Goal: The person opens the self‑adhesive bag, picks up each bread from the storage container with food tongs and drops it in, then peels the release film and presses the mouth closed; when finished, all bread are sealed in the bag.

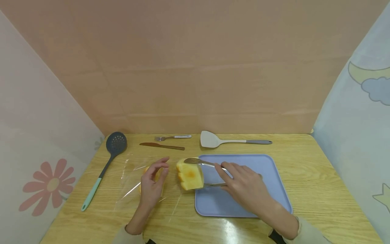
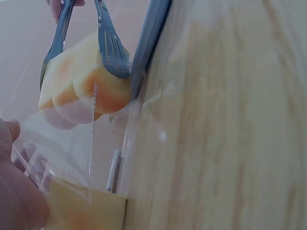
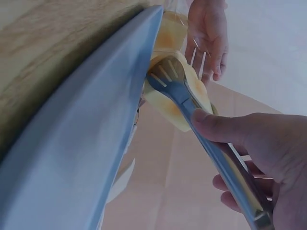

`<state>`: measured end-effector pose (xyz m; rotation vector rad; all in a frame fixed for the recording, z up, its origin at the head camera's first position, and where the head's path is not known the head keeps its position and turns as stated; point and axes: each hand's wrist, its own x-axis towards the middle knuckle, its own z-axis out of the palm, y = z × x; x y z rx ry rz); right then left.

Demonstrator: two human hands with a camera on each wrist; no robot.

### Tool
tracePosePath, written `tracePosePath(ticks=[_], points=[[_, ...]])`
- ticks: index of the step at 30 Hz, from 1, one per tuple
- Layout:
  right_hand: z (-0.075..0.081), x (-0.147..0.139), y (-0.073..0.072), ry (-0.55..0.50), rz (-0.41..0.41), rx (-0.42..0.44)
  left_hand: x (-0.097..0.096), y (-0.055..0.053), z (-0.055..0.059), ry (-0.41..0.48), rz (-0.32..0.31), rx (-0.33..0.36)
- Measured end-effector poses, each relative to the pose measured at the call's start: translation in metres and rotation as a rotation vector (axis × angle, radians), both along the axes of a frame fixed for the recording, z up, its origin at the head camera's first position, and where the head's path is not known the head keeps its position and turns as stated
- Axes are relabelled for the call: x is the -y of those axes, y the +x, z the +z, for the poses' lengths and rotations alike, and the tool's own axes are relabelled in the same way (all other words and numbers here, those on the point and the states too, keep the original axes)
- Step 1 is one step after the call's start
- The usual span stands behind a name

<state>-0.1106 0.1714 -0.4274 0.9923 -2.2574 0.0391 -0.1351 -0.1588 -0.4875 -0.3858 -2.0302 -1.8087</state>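
Note:
My right hand (image 1: pixel 248 184) grips metal food tongs (image 3: pixel 211 148) with slotted, fork-like ends. Between those ends sits a thick piece of yellow, brown-topped bread (image 1: pixel 190 174), at the left edge of the blue tray (image 1: pixel 240 206). My left hand (image 1: pixel 153 186) is at a clear plastic bag (image 1: pixel 129 183), its thumb and fingers apart and the film against them. In the left wrist view, film spreads between this hand and the bread in the tongs. A second piece of bread (image 2: pixel 86 206) lies by the left hand, mostly hidden behind it in the head view.
A slotted skimmer (image 1: pixel 116 144) with a mint handle lies at the left. Along the back are a small fork (image 1: pixel 173 137), a brown knife (image 1: pixel 161 146) and a white spatula (image 1: pixel 210 139) with a grey handle. Walls enclose the table (image 1: pixel 317 189) at the back and sides.

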Motion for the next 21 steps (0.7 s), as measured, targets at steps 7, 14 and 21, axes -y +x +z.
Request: tracePosePath(ticks=[7, 14, 21], points=[[0.002, 0.004, -0.001, -0.002, -0.028, 0.009, 0.001, 0.0, -0.001, -0.006, -0.026, 0.03], [-0.01, 0.003, 0.003, -0.052, -0.058, -0.002, 0.001, -0.001, 0.0, -0.001, -0.015, 0.021], [-0.013, 0.005, 0.003, -0.103, -0.088, -0.035, 0.001, 0.001, 0.003, 0.016, -0.004, 0.052]])
